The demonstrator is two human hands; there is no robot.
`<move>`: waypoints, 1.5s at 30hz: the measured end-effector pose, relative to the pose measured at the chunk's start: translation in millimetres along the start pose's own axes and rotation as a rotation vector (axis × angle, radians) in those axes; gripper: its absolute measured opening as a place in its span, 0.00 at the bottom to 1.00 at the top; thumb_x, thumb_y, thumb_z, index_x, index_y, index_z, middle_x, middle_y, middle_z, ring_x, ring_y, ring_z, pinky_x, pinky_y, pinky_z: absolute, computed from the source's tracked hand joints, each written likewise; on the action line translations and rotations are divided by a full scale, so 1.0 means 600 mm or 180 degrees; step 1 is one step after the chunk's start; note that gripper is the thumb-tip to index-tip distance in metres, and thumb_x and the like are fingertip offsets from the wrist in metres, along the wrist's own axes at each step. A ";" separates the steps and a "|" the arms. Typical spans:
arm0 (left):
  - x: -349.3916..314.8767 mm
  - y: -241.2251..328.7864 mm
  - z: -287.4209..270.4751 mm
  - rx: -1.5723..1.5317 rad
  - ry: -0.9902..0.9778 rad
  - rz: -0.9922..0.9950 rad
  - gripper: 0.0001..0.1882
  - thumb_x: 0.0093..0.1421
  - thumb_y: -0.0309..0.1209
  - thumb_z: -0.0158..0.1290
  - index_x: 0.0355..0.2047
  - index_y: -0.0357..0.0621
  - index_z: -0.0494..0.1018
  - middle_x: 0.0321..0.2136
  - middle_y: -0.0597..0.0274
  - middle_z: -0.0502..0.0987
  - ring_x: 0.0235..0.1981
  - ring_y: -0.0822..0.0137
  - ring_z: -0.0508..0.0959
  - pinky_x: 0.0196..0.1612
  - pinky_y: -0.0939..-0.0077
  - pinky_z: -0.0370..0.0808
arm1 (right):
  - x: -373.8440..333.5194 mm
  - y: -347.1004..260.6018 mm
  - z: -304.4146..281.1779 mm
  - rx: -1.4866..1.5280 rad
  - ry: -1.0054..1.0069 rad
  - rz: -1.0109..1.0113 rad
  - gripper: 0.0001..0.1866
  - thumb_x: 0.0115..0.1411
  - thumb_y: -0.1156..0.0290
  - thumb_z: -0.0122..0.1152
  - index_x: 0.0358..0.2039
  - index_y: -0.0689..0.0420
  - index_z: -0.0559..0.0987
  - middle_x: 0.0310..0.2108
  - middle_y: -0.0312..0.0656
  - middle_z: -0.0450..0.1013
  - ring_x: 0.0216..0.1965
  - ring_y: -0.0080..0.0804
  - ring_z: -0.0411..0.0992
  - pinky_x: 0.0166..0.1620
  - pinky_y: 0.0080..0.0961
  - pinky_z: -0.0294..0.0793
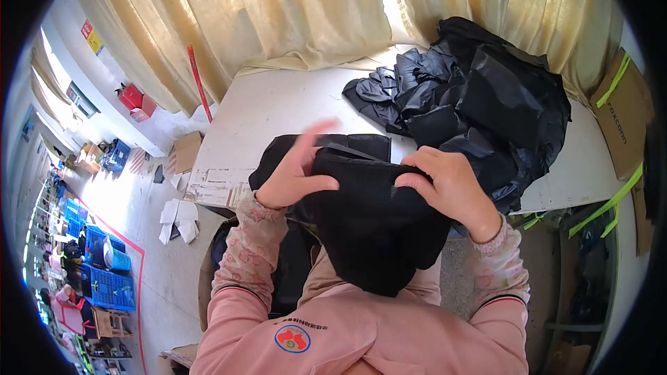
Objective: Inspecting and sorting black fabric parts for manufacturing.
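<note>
A soft black fabric piece (pixel 372 226), shaped like a pouch or cover, hangs over my lap at the table's front edge. Its upper rim shows a dark strip along it. My right hand (pixel 445 180) pinches that rim near its right corner, thumb on the near side and fingers over the top. At the left corner is my left hand (pixel 292 173), thumb stretched across the fabric and fingers spread, the raised ones smeared by motion. Behind the piece, more black fabric (pixel 278 149) lies on the white table (pixel 271 101). What lies under the piece is hidden.
A large heap of shiny black fabric pieces (pixel 486 97) covers the table's right rear. Beige curtains (pixel 292 14) hang behind. Cardboard (pixel 622 111) with yellow-green straps stands at the right. Paper scraps (pixel 178 219) lie on the left floor, with blue crates (pixel 111 288) farther off.
</note>
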State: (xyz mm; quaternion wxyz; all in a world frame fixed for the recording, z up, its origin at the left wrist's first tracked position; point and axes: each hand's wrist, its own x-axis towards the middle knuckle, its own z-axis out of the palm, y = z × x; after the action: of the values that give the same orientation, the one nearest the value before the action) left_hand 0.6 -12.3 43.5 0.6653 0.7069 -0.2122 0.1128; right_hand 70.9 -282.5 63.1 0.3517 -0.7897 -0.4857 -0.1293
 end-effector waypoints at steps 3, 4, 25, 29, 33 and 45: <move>0.005 -0.010 -0.019 0.1603 0.0359 -0.0835 0.07 0.56 0.27 0.57 0.33 0.37 0.77 0.25 0.67 0.77 0.26 0.75 0.74 0.33 0.83 0.71 | 0.013 -0.001 -0.016 -0.0058 0.0044 -0.0020 0.13 0.52 0.63 0.66 0.29 0.59 0.76 0.24 0.46 0.72 0.26 0.46 0.72 0.28 0.32 0.69; 0.007 -0.034 -0.034 0.1122 0.0807 -0.0892 0.06 0.57 0.27 0.57 0.33 0.37 0.77 0.23 0.68 0.76 0.24 0.77 0.72 0.31 0.84 0.70 | 0.022 -0.006 -0.026 -0.0104 0.0090 0.0038 0.12 0.52 0.65 0.66 0.29 0.59 0.75 0.24 0.47 0.72 0.26 0.48 0.73 0.28 0.32 0.69; -0.133 -0.285 0.124 -0.3615 0.1294 -0.2538 0.33 0.63 0.52 0.47 0.59 0.39 0.63 0.55 0.54 0.70 0.56 0.60 0.69 0.61 0.61 0.64 | 0.071 -0.039 -0.023 0.3040 0.0600 0.0625 0.07 0.63 0.72 0.58 0.37 0.61 0.74 0.25 0.27 0.69 0.27 0.08 0.63 0.31 0.10 0.62; -0.099 -0.244 0.153 -0.3969 0.1291 -0.2235 0.27 0.64 0.46 0.46 0.55 0.37 0.67 0.51 0.54 0.73 0.52 0.60 0.73 0.58 0.62 0.68 | 0.054 0.008 0.039 0.1709 0.0475 0.0615 0.10 0.60 0.69 0.60 0.38 0.60 0.72 0.24 0.37 0.72 0.25 0.21 0.71 0.29 0.20 0.68; -0.108 -0.231 0.128 -0.4371 0.0455 -0.1714 0.26 0.65 0.45 0.45 0.54 0.37 0.67 0.51 0.55 0.73 0.51 0.60 0.74 0.57 0.63 0.69 | 0.040 0.104 0.098 0.0335 0.0680 0.0911 0.14 0.59 0.61 0.60 0.38 0.59 0.72 0.27 0.53 0.75 0.31 0.52 0.75 0.33 0.40 0.72; -0.154 -0.100 -0.138 -0.1286 0.1731 -0.1284 0.28 0.67 0.49 0.41 0.54 0.36 0.67 0.50 0.54 0.74 0.50 0.65 0.75 0.55 0.68 0.69 | -0.047 0.298 0.012 0.3020 0.0793 0.2318 0.15 0.58 0.67 0.62 0.43 0.61 0.74 0.33 0.43 0.77 0.32 0.29 0.75 0.36 0.23 0.73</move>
State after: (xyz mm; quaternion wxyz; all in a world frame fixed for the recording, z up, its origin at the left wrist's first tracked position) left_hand -44.0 84.7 -43.2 0.8317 0.5336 0.0970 0.1189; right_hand 209.4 -346.7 -34.2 0.7409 -0.6412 -0.1444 0.1383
